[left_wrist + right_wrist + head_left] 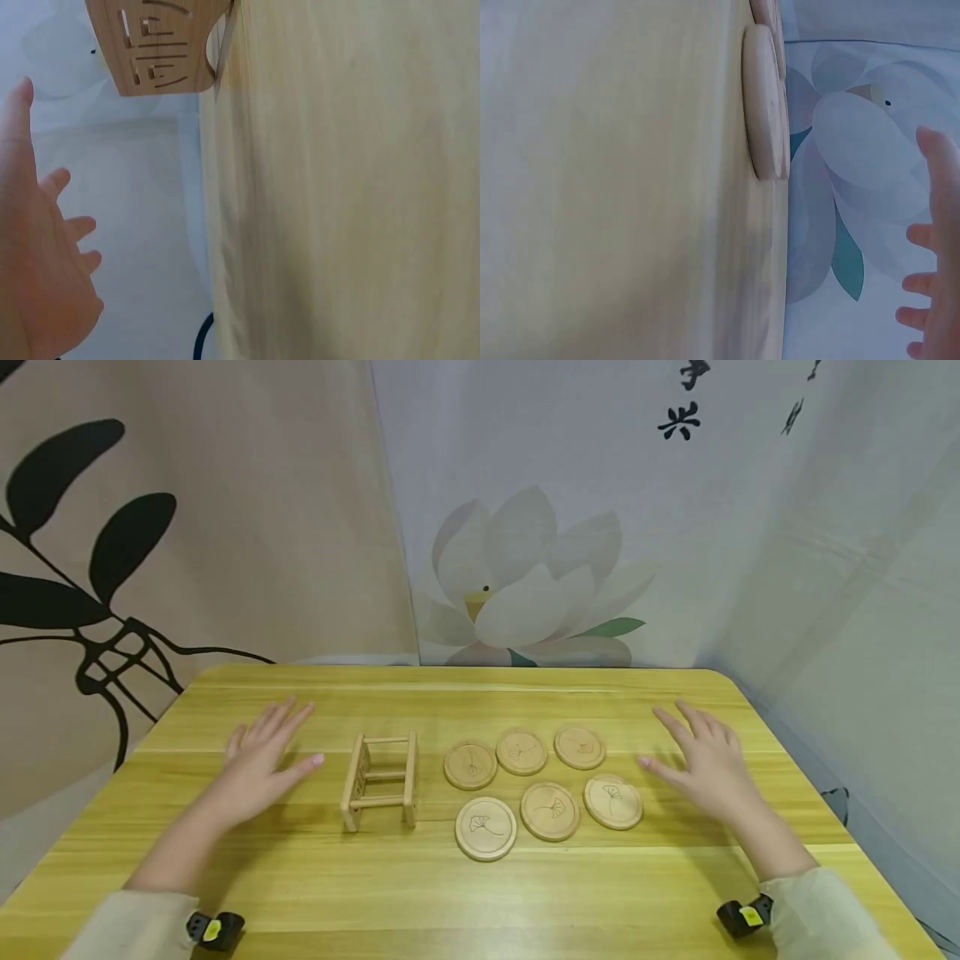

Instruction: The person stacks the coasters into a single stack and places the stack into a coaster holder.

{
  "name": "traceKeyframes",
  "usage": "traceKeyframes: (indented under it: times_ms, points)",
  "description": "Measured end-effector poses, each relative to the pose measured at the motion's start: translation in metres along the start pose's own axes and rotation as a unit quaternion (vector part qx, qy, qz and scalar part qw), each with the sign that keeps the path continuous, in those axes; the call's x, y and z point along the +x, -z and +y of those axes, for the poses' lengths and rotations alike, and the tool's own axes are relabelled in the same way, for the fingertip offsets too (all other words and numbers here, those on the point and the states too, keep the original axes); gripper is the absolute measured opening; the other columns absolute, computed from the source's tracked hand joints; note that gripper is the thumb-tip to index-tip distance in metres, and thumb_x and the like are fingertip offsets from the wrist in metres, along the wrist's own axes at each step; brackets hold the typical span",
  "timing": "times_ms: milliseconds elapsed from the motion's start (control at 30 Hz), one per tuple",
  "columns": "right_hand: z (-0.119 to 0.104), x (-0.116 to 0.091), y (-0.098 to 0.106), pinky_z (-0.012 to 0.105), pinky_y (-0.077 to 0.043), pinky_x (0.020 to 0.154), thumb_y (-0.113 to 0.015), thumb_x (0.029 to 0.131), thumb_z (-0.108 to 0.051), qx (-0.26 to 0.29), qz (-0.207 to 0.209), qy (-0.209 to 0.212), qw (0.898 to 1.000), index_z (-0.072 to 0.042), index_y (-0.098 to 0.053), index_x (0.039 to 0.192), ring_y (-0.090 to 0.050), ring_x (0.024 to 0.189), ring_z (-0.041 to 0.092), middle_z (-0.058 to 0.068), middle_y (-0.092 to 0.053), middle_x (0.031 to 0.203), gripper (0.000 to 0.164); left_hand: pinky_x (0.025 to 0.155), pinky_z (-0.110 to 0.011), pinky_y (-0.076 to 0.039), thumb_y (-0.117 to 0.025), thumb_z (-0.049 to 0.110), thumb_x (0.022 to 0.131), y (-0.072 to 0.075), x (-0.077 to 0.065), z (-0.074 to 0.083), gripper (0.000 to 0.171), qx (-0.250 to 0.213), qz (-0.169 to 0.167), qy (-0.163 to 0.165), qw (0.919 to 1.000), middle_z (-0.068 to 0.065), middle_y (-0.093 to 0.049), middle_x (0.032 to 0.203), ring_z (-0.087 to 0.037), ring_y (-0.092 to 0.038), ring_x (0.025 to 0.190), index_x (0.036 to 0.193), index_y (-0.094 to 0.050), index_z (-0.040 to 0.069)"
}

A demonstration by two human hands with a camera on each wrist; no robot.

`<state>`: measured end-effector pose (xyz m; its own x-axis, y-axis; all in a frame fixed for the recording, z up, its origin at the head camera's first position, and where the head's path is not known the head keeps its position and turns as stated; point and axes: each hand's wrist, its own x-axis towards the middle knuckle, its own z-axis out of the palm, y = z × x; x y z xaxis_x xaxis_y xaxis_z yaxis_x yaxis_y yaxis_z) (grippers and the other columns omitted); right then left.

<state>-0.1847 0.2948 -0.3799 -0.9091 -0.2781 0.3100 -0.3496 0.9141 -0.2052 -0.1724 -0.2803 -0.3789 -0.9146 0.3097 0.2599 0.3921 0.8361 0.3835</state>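
Observation:
My left hand [258, 768] hovers over the left of the table with fingers spread, holding nothing. Beside its thumb stands a small wooden rack [382, 781]; the left wrist view shows the rack's side panel [154, 45] with cut-out slots. Several round wooden coasters with engraved plant drawings lie in two rows right of the rack, among them a front-left coaster [486, 829] and a back-right coaster [580, 747]. Nearest my right hand [708, 768] is the front-right coaster [613, 802]. That hand is also spread, with nothing in it.
The wooden table [600, 902] has rounded far corners. Behind it hangs a pale cloth [787, 568] printed with a lotus and leaves. Dark cameras on straps sit at both wrists, the left camera [223, 932] and the right camera [742, 917].

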Motion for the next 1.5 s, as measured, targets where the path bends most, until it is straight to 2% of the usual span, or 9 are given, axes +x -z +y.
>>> traceKeyframes:
  times_ms: [233,500,700,933,1200,1500]
  points:
    - [-0.007,-0.005,-0.009,0.067,-0.016,0.101,-0.062,0.089,-0.050,0.027,0.007,0.011,1.000,-0.010,-0.035,0.148,-0.026,0.128,0.052,0.027,-0.028,0.147,0.077,0.104,-0.067,0.008,-0.059,0.031,0.096,-0.009,0.000,0.005,0.074,-0.040,0.017,-0.026,0.9987,-0.020,-0.010,0.156,-0.048,-0.008,0.139,0.154,-0.018,0.015]
    - [-0.015,-0.008,-0.018,0.068,-0.017,0.100,-0.065,0.089,-0.046,0.065,0.012,0.011,0.998,-0.011,-0.036,0.148,-0.027,0.129,0.051,0.028,-0.030,0.146,0.074,0.104,-0.068,0.004,-0.061,0.019,0.095,-0.019,0.000,0.009,0.074,-0.118,0.005,-0.036,0.9924,-0.019,-0.010,0.157,-0.047,-0.009,0.139,0.154,-0.018,0.013]
    - [-0.019,-0.011,-0.025,0.068,-0.017,0.099,-0.067,0.089,-0.042,0.092,0.003,0.009,0.996,-0.009,-0.038,0.146,-0.027,0.129,0.051,0.028,-0.032,0.145,0.072,0.097,-0.077,-0.005,-0.061,0.015,0.095,-0.028,0.000,0.011,0.076,-0.173,-0.020,-0.029,0.9842,-0.015,-0.009,0.158,-0.048,-0.008,0.138,0.155,-0.015,0.021]
    - [-0.023,-0.014,-0.032,0.070,-0.017,0.099,-0.067,0.089,-0.043,0.121,-0.027,-0.008,0.992,-0.009,-0.037,0.147,-0.026,0.130,0.051,0.026,-0.031,0.146,0.073,0.095,-0.078,-0.011,-0.059,0.017,0.096,-0.036,-0.002,0.010,0.074,-0.236,-0.033,-0.023,0.9708,-0.010,-0.009,0.159,-0.046,-0.007,0.139,0.154,-0.014,0.030]
    - [-0.028,-0.019,-0.039,0.070,-0.020,0.098,-0.069,0.087,-0.043,0.151,-0.047,-0.018,0.987,-0.007,-0.039,0.146,-0.027,0.129,0.050,0.025,-0.033,0.145,0.075,0.092,-0.080,-0.007,-0.059,0.014,0.096,-0.043,-0.004,0.008,0.075,-0.288,-0.052,-0.007,0.9562,-0.011,-0.008,0.159,-0.048,-0.004,0.139,0.155,-0.014,0.022]
    - [-0.028,-0.025,-0.046,0.068,-0.026,0.097,-0.076,0.080,-0.046,0.168,-0.054,-0.018,0.984,-0.006,-0.043,0.143,-0.033,0.126,0.047,0.023,-0.039,0.141,0.081,0.090,-0.081,-0.007,-0.066,0.013,0.090,-0.051,-0.005,0.003,0.082,-0.308,-0.063,-0.004,0.9493,-0.014,-0.010,0.158,-0.049,-0.005,0.138,0.155,-0.016,0.021]
